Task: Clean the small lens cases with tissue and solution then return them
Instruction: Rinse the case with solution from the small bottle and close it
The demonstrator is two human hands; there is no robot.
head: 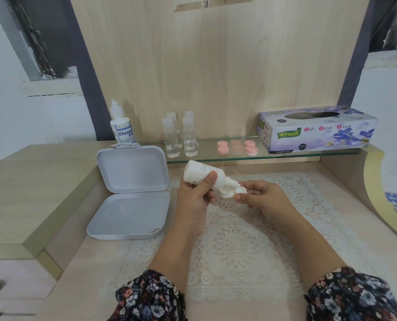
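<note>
My left hand (196,196) grips a white solution bottle (198,171), tilted with its nozzle pointing down to the right. The nozzle tip sits right over a small white lens case (230,193) with two open wells. My right hand (262,196) pinches that case at its right end. Both hands hover above a white lace mat (239,239). On the glass shelf (285,156) behind lie several pink lens-case caps (237,146) and a purple tissue box (318,128).
An open white plastic box (130,191) lies left of the hands, its lid standing up. On the shelf stand several small clear bottles (181,137) and a second white solution bottle (122,125). A wooden panel rises behind. The desk's raised ledge runs along the left.
</note>
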